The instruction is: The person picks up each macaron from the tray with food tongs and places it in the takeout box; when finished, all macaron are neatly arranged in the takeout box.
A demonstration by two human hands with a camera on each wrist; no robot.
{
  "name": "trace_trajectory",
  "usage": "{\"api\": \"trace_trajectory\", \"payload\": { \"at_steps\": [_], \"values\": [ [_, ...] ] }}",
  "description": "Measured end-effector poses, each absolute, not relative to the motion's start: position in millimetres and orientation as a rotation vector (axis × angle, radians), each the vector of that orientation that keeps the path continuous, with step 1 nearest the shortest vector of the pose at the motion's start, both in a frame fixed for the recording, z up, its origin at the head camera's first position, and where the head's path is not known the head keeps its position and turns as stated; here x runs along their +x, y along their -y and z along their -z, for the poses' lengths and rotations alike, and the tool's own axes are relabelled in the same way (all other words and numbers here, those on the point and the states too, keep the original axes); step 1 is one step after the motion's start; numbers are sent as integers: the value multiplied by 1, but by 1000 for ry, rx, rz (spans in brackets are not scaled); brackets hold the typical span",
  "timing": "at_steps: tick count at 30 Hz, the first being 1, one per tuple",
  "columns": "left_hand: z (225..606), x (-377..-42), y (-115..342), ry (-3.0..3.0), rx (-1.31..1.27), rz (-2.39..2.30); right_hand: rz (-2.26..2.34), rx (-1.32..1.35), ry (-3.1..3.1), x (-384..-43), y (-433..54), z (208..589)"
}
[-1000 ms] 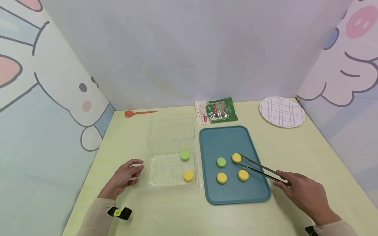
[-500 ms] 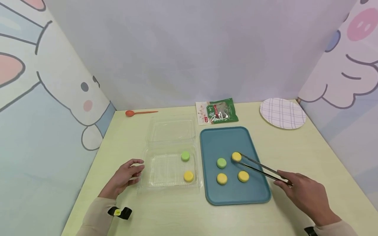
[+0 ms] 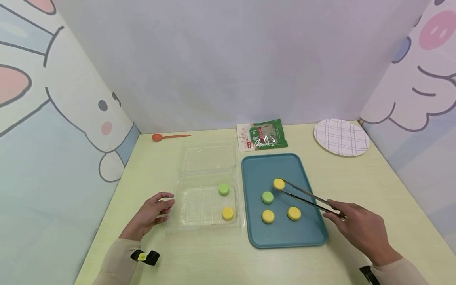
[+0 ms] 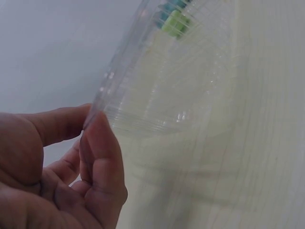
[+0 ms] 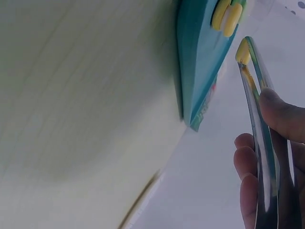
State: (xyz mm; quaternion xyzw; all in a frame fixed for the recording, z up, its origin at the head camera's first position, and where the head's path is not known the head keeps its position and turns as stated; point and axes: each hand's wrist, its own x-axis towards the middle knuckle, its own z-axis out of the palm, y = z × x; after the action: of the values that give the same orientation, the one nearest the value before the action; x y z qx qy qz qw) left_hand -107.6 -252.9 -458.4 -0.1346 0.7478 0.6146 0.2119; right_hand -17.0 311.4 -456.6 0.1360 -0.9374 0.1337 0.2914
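My right grip (image 3: 360, 229) is pinching a pair of long, shiny tongs (image 5: 259, 131), with the thumb pressing one side and the fingers lying on the other. The tongs are pointing away from me and to the left, so their long line is running slantwise from the grip in over the tray. Their two tips are squeezing a yellow macaron (image 3: 279, 183). It is sitting ahead of the right grip and to its left, and the right wrist view is showing it up off the blue tray (image 3: 281, 235).

My left grip (image 3: 151, 211) is pinching the left edge of a clear box (image 3: 197, 206) between thumb and finger. The box is lying to the right of that grip, with its lid folding back toward the wall. A green macaron (image 3: 224, 189) and another yellow one (image 3: 228, 213) are sitting inside, near its right side.

On the tray, a second green macaron (image 3: 267, 197) and two more yellow ones (image 3: 294, 213) are resting. Farther back on the counter (image 3: 199, 257), a red spoon (image 3: 156, 137), a green-and-white packet (image 3: 261, 135) and a checked plate (image 3: 342, 137) are lying near the wall.
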Motion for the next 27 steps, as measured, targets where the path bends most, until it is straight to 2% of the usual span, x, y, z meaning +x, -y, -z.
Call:
{"api": "trace_trajectory", "payload": {
  "at_steps": [27],
  "values": [
    [460,-108,253,-2084,-377,-1701,-437,541,2443,-49,-270,447]
  ]
}}
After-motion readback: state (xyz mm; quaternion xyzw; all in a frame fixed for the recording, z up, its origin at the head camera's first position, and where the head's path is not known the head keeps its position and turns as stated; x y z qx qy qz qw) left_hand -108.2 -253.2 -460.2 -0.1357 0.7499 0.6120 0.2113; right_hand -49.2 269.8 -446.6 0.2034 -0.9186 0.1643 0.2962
